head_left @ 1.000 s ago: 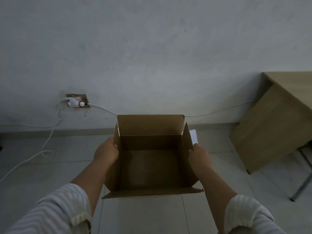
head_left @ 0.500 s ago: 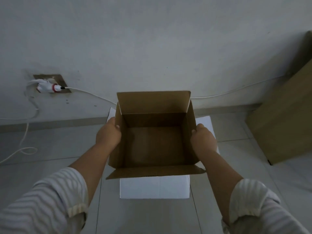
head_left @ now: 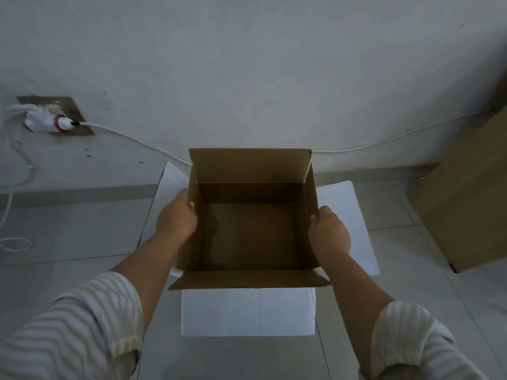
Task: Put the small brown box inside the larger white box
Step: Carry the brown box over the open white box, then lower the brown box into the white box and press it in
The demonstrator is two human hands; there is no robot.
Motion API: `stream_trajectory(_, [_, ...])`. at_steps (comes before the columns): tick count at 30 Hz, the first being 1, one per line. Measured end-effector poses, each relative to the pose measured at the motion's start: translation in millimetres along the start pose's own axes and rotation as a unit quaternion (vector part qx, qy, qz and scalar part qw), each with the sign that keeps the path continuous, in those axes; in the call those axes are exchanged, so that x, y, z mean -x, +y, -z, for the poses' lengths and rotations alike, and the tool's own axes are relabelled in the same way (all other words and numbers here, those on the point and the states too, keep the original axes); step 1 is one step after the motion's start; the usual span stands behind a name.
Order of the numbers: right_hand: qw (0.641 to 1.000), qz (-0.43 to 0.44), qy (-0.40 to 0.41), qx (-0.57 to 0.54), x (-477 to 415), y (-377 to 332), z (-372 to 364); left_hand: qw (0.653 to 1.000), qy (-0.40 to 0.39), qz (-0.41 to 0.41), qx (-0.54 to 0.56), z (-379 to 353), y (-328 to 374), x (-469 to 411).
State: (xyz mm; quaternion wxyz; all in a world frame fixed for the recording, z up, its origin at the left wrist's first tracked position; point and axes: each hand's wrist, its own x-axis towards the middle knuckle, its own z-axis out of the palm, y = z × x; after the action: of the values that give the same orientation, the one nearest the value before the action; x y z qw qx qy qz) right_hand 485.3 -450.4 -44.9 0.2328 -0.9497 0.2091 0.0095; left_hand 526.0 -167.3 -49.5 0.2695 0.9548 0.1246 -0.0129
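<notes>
Gripping brown box point(head_left: 252, 231) sidewalls, left hand point(head_left: 177, 219) and right hand point(head_left: 329, 233); white box point(head_left: 248, 311) beneath mostly hidden, apparently open.

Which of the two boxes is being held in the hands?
The brown box, gripped at both side walls; the white box lies beneath it, untouched.

A wall socket point(head_left: 59, 116) with a white plug point(head_left: 46, 122) sits far left; its white cable point(head_left: 137, 139) trails right along the wall. A wooden desk point(head_left: 466, 193) stands right on the tiled floor point(head_left: 68, 229).
</notes>
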Motion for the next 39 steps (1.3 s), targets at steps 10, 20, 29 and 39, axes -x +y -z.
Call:
stream_trajectory(10, [1.0,-0.002,0.01,-0.005,-15.2,51.5,-115.7,1.0,-0.005,0.0,0.003,-104.8,-60.3,-13.0])
stream_trajectory(20, [1.0,0.004,-0.011,0.015,-24.7,82.8,-169.1,0.997,-0.056,0.012,0.047,-165.6,-87.7,-13.9])
stream_trajectory(29, [0.989,0.112,-0.01,0.101,0.4,86.3,-173.8,0.998,-0.04,-0.03,-0.032,-179.6,-83.1,23.2])
stream_trajectory(39, [0.967,0.226,-0.034,0.116,57.7,73.9,-211.6,0.953,-0.007,-0.268,-0.142,-201.5,-115.0,68.6])
